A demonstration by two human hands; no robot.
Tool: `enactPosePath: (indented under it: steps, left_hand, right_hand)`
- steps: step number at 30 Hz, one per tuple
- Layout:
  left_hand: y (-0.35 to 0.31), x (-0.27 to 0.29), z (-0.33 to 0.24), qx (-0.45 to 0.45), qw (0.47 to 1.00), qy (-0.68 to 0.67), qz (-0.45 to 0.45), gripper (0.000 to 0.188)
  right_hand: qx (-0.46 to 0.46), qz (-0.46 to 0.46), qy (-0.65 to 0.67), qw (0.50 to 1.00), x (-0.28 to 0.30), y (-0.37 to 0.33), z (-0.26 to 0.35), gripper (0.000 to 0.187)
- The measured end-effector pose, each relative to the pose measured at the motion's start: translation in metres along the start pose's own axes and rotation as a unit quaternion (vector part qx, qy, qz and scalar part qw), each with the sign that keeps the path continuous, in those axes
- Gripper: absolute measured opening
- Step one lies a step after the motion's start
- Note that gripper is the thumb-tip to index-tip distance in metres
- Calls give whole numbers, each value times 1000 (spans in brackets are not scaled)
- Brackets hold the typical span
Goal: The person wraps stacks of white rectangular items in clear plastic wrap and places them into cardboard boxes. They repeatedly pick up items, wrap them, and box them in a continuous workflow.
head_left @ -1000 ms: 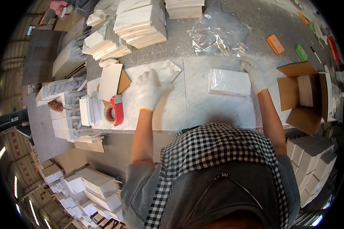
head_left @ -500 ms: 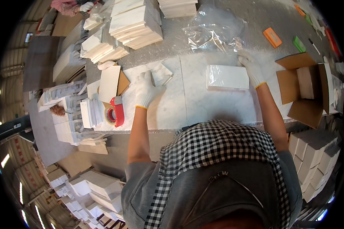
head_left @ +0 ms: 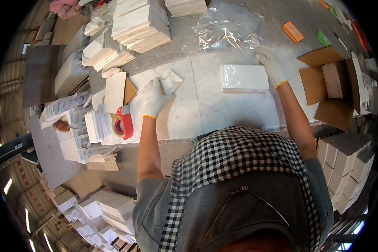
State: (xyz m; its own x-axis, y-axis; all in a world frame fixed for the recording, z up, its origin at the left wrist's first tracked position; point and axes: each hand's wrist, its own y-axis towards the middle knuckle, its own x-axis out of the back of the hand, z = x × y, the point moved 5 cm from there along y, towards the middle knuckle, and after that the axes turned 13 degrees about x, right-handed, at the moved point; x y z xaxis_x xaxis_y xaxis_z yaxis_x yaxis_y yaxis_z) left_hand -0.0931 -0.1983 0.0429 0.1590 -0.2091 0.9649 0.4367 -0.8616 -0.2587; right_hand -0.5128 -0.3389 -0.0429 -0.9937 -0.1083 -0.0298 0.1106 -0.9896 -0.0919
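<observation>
My left hand (head_left: 154, 99), in a white knit glove with a yellow cuff, rests on the white marble-look slab (head_left: 185, 115) with its fingers apart. Just right of its fingertips lies a small marble-patterned tile piece (head_left: 171, 81). My right hand (head_left: 271, 66), gloved the same way, reaches forward, its fingertips closed at the near corner of a crumpled clear plastic bag (head_left: 229, 27). Left of that hand sits a white rectangular block (head_left: 244, 78) with glossy clear film on it. A red tape dispenser (head_left: 125, 123) lies left of my left wrist.
An open cardboard box (head_left: 317, 86) with pale tiles inside stands at the right. Tile stacks (head_left: 140, 25) rise at the far left. Orange (head_left: 292, 32) and green (head_left: 323, 38) small packs lie at the far right. Cardboard pieces (head_left: 114, 92) lie near the tape.
The whole view has shifted slightly, so everything sits a little further left and up. Both hands keep about the same places relative to the tile piece, block and bag.
</observation>
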Motion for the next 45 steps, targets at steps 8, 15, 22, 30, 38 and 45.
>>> enactPosePath:
  steps: [8,15,22,30,38,45]
  left_hand:
    - [-2,8,-7,-1,1000,-30,2,69]
    - [-28,58,-114,-194,972,-114,-68,79]
    - [-59,51,-239,-355,935,2,-1,74]
    - [-64,33,-267,-370,928,43,30,73]
    - [-62,36,-258,-394,917,-53,-7,85]
    - [20,22,-203,-95,783,-569,231,75]
  right_hand:
    - [26,15,12,999,0,5,-11,43]
    - [-21,6,52,998,0,8,6,42]
    - [10,-20,70,997,-1,16,41,43]
    - [56,-27,40,997,-2,13,81,40]
    - [40,-20,65,997,2,18,72,42]
    - [79,26,93,992,0,6,89,45]
